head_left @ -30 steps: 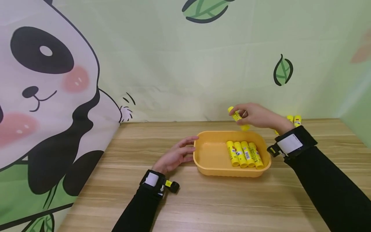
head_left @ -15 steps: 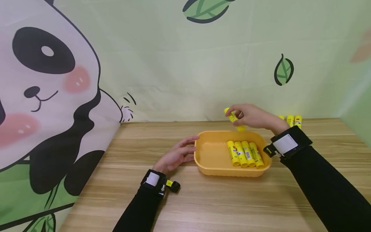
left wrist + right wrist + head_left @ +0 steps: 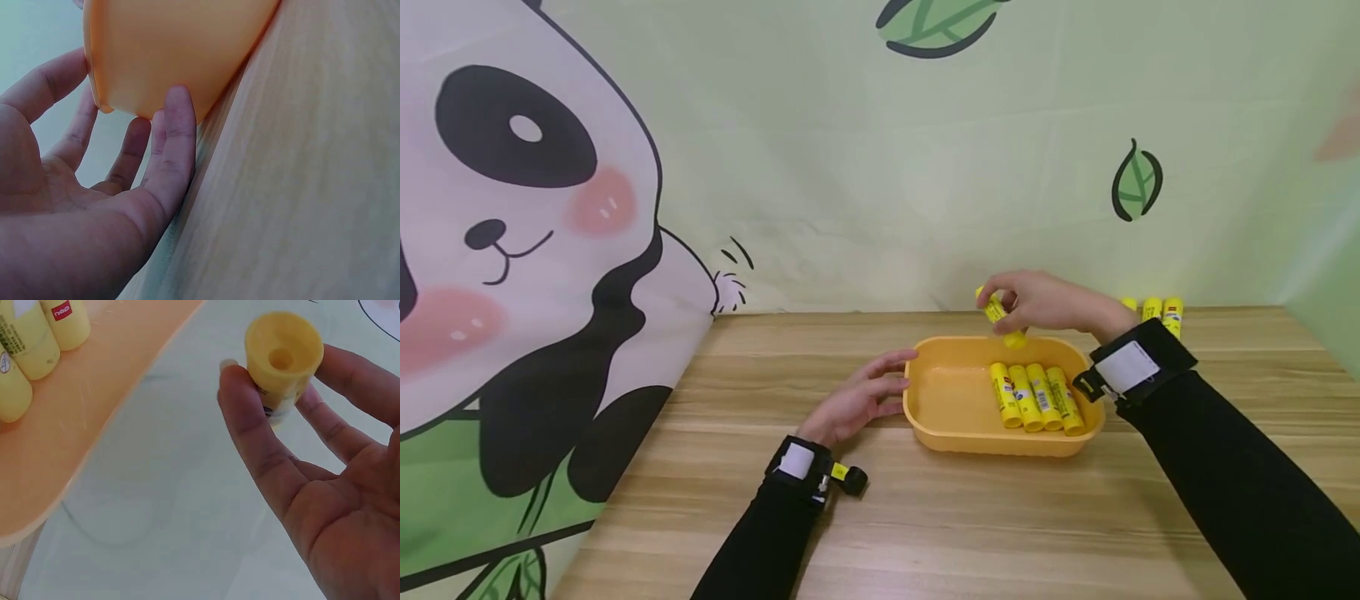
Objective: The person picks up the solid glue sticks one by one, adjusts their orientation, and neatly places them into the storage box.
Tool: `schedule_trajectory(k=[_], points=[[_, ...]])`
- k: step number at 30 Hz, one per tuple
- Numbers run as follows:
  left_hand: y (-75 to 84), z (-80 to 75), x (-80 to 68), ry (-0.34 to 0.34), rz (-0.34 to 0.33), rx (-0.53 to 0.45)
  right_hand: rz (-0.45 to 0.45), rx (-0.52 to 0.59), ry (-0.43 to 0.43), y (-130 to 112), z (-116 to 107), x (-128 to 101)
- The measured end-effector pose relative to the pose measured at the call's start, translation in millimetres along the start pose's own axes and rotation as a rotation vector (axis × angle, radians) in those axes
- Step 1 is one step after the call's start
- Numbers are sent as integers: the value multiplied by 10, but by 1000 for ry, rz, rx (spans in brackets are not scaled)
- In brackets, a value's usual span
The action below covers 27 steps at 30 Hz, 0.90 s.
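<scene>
My right hand pinches a yellow glue stick between thumb and fingers. It holds the stick tilted just above the far rim of an orange tray. In the right wrist view one hollow end of that glue stick faces the camera. Several yellow glue sticks lie side by side in the right half of the tray. My left hand touches the tray's left end with loosely bent fingers. The left wrist view shows its fingertips against the tray wall.
More yellow glue sticks stand at the back right of the wooden table, partly behind my right wrist. A pale green backdrop with a printed panda rises along the table's back and left.
My right hand has moved left and slightly down with the glue stick, over the tray's far rim. More of the glue sticks at the back right show now. The left hand stays at the tray.
</scene>
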State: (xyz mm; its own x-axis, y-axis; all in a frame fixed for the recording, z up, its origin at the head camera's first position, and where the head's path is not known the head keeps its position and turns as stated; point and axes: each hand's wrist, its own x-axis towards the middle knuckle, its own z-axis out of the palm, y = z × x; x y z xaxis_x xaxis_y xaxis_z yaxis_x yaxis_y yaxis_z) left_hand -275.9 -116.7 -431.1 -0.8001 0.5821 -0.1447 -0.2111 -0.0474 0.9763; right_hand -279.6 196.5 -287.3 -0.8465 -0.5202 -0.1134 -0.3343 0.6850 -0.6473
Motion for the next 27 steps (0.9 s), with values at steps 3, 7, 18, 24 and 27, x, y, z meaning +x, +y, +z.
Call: schedule_trajectory(k=[3, 7, 18, 24, 27], points=[[-5, -4, 2, 0, 0, 5, 33, -28, -36, -13, 20, 31], [-4, 1, -2, -4, 0, 11, 80, -84, -100, -51, 66, 78], [8, 5, -1, -3, -6, -5, 173, -163, -263, -165, 269, 203], [10, 11, 0, -8, -4, -18, 230, -159, -304, -186, 374, 255], [12, 10, -5, -8, 0, -14, 264, -151, -321, -201, 417, 281]])
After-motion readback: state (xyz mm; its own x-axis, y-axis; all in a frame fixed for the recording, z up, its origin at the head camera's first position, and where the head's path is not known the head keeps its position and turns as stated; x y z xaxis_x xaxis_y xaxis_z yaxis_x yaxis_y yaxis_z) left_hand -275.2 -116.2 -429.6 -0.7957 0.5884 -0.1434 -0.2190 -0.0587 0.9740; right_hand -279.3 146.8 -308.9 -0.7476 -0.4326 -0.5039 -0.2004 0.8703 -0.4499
